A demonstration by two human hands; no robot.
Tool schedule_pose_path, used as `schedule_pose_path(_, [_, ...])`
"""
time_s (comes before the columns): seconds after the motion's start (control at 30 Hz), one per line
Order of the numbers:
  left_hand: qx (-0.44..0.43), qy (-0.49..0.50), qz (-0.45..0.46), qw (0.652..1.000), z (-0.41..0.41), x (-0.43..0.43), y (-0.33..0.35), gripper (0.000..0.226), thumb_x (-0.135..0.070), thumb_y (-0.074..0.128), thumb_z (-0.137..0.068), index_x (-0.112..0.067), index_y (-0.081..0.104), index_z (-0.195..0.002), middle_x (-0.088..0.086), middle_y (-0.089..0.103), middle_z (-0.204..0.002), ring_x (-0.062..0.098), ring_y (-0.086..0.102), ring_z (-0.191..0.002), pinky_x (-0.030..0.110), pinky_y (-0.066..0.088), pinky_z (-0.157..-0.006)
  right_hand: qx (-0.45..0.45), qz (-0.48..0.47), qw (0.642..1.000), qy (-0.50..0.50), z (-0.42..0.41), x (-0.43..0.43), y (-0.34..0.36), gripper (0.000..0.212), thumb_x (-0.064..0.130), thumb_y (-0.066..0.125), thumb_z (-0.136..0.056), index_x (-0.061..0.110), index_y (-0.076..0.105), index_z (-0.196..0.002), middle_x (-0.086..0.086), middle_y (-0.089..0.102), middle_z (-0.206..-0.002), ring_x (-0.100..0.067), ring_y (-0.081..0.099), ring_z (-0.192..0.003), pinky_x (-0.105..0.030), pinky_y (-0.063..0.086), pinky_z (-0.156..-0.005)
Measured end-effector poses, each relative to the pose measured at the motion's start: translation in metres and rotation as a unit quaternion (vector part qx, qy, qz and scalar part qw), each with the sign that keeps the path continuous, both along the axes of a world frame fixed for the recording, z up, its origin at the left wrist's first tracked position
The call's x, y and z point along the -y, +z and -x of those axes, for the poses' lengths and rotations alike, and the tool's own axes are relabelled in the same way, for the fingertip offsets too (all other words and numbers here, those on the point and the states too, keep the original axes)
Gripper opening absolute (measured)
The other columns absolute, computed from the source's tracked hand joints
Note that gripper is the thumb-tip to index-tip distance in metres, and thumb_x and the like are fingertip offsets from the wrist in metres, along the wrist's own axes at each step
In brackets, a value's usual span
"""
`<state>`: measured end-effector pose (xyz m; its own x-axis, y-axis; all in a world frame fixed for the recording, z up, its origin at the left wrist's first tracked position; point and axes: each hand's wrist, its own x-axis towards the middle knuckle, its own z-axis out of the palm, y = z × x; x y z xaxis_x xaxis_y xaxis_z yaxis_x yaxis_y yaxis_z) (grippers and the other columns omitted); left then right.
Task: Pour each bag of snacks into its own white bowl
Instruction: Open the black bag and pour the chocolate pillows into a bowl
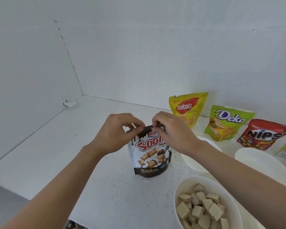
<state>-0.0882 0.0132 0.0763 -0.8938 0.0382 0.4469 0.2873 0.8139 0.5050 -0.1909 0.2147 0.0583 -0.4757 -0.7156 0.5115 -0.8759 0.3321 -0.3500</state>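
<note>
- The Soof bag [151,156] stands upright on the counter [73,138], its top seam running left to right.
- The left hand [116,131] and right hand [172,131] each pinch that seam (fingers hide it, so it is perhaps still sealed).
- An empty bowl [195,164] sits just right of the bag, under the right forearm.
- A filled bowl [176,197] sits nearer the person.
- Other bags [226,123] stand behind.

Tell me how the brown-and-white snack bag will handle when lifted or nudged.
The snack bag stands upright on its own base, so a high nudge would probably tip it. Its top edge bows where the left hand and right hand pinch it: likely floppy.
</note>
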Motion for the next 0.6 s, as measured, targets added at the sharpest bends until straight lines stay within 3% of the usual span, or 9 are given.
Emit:
schedule_pose_path(0.13, [0.142,0.028,-0.119,0.982,0.005,-0.007,0.014,0.016,-0.035,0.066,-0.096,-0.027,0.08,-0.093,-0.014,0.077,-0.087,0.008,0.074,-0.081,0.023,0.059,-0.073,-0.036,-0.002,0.999,-0.017,0.006,0.001,-0.003,0.011,0.016,0.069,-0.092,0.021,0.058,-0.09,0.01,0.061,-0.087,-0.012,0.053,-0.087,-0.033,0.039,-0.083])
schedule_pose_path(0.27, [0.27,0.033,-0.167,0.948,0.017,-0.01,0.021,0.03,-0.045,0.058,-0.099,-0.025,0.081,-0.094,-0.008,0.079,-0.086,0.011,0.075,-0.086,0.028,0.056,-0.082,-0.026,0.022,0.999,0.001,0.01,0.0,-0.005,0.009,0.015,0.073,-0.088,0.019,0.065,-0.087,0.014,0.06,-0.09,-0.008,0.048,-0.092,-0.04,0.043,-0.088])
schedule_pose_path(0.4, [0.322,0.029,-0.167,0.932,0.031,-0.016,0.023,0.031,-0.044,0.061,-0.098,-0.021,0.082,-0.09,-0.004,0.08,-0.083,0.012,0.076,-0.08,0.019,0.056,-0.069,-0.046,0.062,0.997,0.0,0.011,-0.005,-0.002,0.003,0.016,0.078,-0.085,0.018,0.075,-0.086,0.008,0.058,-0.095,-0.015,0.05,-0.096,-0.042,0.042,-0.087])
schedule_pose_path(0.6, [0.376,-0.033,-0.218,0.9,0.035,-0.018,0.024,0.034,-0.043,0.063,-0.096,-0.015,0.08,-0.106,0.002,0.08,-0.099,0.017,0.077,-0.092,0.037,0.059,-0.092,-0.021,0.095,0.995,0.028,0.014,-0.012,-0.007,0.005,0.008,0.078,-0.083,0.013,0.077,-0.085,0.006,0.068,-0.088,-0.013,0.056,-0.085,-0.029,0.044,-0.078])
